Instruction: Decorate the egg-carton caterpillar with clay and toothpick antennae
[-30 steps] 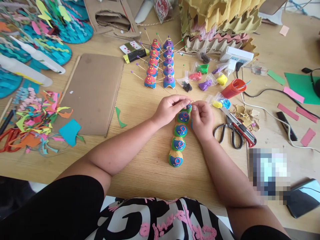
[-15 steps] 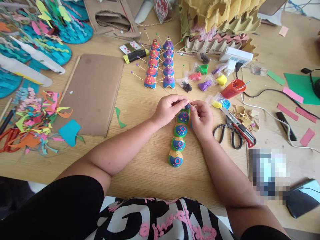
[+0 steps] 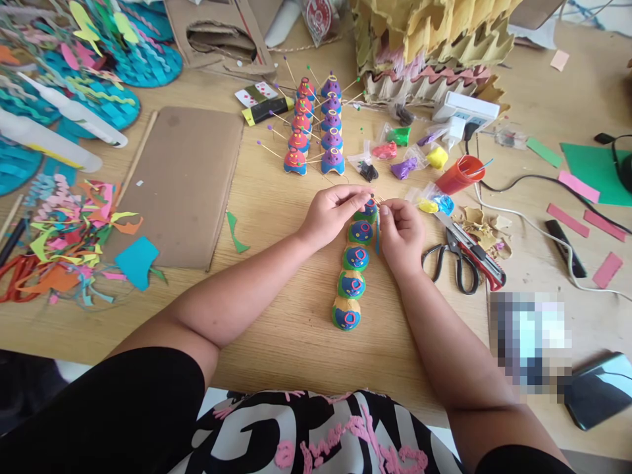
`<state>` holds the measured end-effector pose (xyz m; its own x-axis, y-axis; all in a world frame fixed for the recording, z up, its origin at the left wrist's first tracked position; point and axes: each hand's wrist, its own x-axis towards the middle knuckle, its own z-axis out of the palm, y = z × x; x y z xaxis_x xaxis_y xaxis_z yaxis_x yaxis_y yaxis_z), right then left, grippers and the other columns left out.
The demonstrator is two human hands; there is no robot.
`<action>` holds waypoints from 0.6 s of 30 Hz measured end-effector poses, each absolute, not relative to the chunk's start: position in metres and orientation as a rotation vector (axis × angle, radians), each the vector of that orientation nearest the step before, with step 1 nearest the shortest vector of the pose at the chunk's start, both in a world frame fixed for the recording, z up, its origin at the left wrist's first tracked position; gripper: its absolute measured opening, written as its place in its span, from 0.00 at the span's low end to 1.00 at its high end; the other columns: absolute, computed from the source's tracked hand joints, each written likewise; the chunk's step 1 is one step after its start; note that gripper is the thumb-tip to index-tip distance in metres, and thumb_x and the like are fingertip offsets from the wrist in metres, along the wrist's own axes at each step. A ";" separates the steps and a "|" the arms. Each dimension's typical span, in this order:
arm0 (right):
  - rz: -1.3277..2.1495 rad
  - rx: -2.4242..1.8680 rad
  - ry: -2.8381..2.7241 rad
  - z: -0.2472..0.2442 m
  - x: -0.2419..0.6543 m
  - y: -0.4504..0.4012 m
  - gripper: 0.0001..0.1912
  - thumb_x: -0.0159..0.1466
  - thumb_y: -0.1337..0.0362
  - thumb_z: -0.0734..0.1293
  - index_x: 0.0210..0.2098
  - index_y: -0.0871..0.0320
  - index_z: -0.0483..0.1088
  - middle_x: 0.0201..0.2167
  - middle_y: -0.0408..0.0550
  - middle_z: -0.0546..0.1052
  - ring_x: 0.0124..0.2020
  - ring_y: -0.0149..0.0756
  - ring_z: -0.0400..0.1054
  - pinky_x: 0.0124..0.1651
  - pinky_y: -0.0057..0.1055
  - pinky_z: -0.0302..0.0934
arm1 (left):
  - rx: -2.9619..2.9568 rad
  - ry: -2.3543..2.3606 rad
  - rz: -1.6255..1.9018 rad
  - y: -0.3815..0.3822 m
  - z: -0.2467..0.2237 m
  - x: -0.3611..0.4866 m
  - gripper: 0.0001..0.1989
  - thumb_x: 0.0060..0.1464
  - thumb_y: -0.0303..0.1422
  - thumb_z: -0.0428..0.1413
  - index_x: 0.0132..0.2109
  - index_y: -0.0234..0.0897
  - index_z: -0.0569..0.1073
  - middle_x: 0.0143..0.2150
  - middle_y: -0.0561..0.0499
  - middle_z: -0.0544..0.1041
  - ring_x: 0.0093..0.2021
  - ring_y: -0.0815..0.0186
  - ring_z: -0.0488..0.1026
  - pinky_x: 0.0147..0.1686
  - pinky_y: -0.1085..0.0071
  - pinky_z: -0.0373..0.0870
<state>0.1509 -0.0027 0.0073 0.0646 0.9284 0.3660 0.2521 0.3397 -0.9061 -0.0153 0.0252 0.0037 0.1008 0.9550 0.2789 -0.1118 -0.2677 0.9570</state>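
A row of green and blue domes [image 3: 356, 257] with red rings runs away from me, its far end between my hands. At that far end my left hand [image 3: 340, 209] pinches a tiny dark bit, too small to name. My right hand [image 3: 401, 230] is closed just to the right, its fingertips on thin pale sticks [image 3: 379, 200]. A blue strip [image 3: 378, 236] shows beside the right fingers. Farther back stand a row of red and blue domes [image 3: 295, 159] and a row of purple and blue domes [image 3: 332, 160], with pin-like sticks in them.
Scissors [image 3: 451, 263] and a red cutter [image 3: 474, 253] lie right of my right hand, below an orange cup [image 3: 460, 175]. Clay bags [image 3: 405, 168] sit behind the hands. At left are a cardboard sheet [image 3: 182, 184] and paper scraps [image 3: 64, 243]. Egg trays [image 3: 429, 39] are stacked behind.
The fingertips of my two hands have moved slightly apart. The dark bit, the thin sticks and the blue strip show more clearly. The rest looks the same.
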 end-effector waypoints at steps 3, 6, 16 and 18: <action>0.711 -1.168 -1.457 0.008 0.150 -0.004 0.23 0.67 0.40 0.68 0.37 0.55 0.74 0.26 0.41 0.73 0.26 0.29 0.61 0.29 0.30 0.56 | 1.392 0.908 1.352 0.024 0.005 -0.015 0.23 0.59 0.53 0.64 0.46 0.38 0.84 0.39 0.50 0.86 0.37 0.70 0.80 0.42 0.71 0.77; 0.720 -1.193 -1.472 0.009 0.150 -0.005 0.24 0.67 0.39 0.67 0.37 0.54 0.74 0.27 0.41 0.73 0.27 0.29 0.62 0.29 0.30 0.57 | 1.381 0.927 1.339 0.023 0.007 -0.014 0.23 0.58 0.54 0.64 0.44 0.37 0.84 0.39 0.49 0.86 0.37 0.70 0.80 0.42 0.72 0.76; 0.685 -1.223 -1.433 0.012 0.150 -0.005 0.24 0.65 0.38 0.69 0.35 0.54 0.73 0.23 0.39 0.66 0.24 0.28 0.58 0.27 0.30 0.53 | 1.308 0.993 1.457 0.026 0.003 -0.014 0.24 0.57 0.55 0.64 0.45 0.38 0.84 0.40 0.50 0.86 0.37 0.70 0.79 0.43 0.71 0.77; 0.678 -1.224 -1.422 0.012 0.150 -0.004 0.24 0.66 0.38 0.68 0.35 0.54 0.73 0.24 0.40 0.68 0.24 0.28 0.58 0.27 0.31 0.54 | 1.299 0.962 1.442 0.027 0.002 -0.014 0.24 0.56 0.54 0.65 0.47 0.39 0.84 0.44 0.49 0.86 0.37 0.70 0.80 0.43 0.71 0.77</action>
<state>0.1499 -0.0042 0.0117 0.1201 0.9269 0.3557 0.3073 0.3059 -0.9011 -0.0143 0.0270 0.0017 0.0003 0.9668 0.2555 -0.1353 -0.2531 0.9579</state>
